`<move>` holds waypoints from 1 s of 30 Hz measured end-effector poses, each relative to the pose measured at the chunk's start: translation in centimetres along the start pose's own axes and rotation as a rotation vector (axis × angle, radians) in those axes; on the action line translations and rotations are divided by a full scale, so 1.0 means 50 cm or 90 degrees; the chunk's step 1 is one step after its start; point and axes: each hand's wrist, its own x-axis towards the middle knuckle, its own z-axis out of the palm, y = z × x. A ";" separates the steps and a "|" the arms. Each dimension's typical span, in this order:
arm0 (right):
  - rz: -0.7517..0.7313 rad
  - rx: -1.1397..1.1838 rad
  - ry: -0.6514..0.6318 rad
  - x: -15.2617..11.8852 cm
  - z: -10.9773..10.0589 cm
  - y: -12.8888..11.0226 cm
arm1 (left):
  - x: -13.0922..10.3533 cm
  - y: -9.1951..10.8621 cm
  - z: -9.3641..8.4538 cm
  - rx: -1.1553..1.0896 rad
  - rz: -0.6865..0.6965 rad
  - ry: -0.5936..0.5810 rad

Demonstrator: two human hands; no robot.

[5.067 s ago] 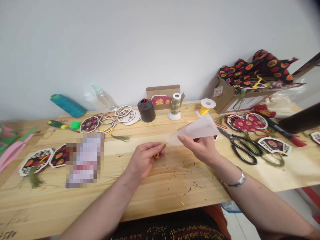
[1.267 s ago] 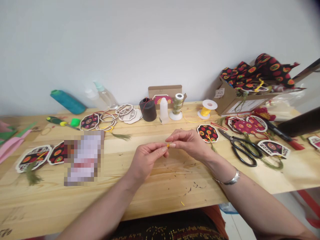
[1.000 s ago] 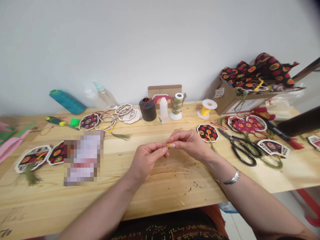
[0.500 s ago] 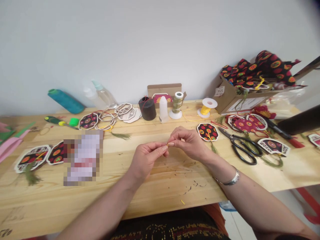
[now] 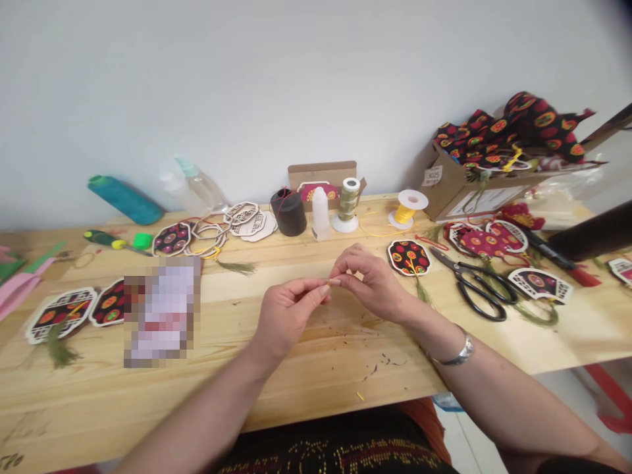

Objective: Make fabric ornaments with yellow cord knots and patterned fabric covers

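Above the middle of the table, my left hand and my right hand meet fingertip to fingertip. Both are closed in a pinch. A tiny yellowish bit shows where the fingertips touch, too small to name. A silver bracelet is on my right wrist. Just right of my right hand lies a flower-shaped pendant with patterned black fabric and a green tassel. Black-handled scissors lie beyond it. Dark scraps and a short yellow piece are scattered below my hands.
Along the wall stand a black thread spool, a white bottle, a green thread cone and a yellow cord spool. A cardboard box holds patterned fabric at right. Several pendants and a teal thread cone are at left.
The view has shifted slightly. My hands keep the same fingertip pinch, with only slight finger movement; the yellowish bit between them shows less clearly now.
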 end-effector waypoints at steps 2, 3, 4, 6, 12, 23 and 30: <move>-0.012 -0.010 -0.004 0.000 -0.001 -0.001 | -0.002 0.000 0.001 0.022 0.016 0.009; -0.019 -0.014 -0.005 -0.001 -0.001 -0.001 | -0.002 0.000 0.002 0.037 0.027 0.013; -0.025 -0.018 -0.005 -0.001 -0.001 -0.001 | -0.003 0.000 0.003 0.055 0.040 0.018; -0.032 -0.025 -0.006 -0.001 -0.001 -0.001 | -0.003 -0.001 0.004 0.096 0.068 0.028; -0.037 -0.036 -0.014 -0.001 -0.003 -0.003 | -0.004 -0.003 0.005 0.155 0.125 0.026; -0.038 -0.052 -0.002 -0.002 -0.005 -0.006 | -0.005 0.001 0.005 0.150 0.128 0.012; -0.003 -0.013 0.063 -0.002 -0.002 -0.002 | -0.006 0.008 0.007 0.102 0.078 0.012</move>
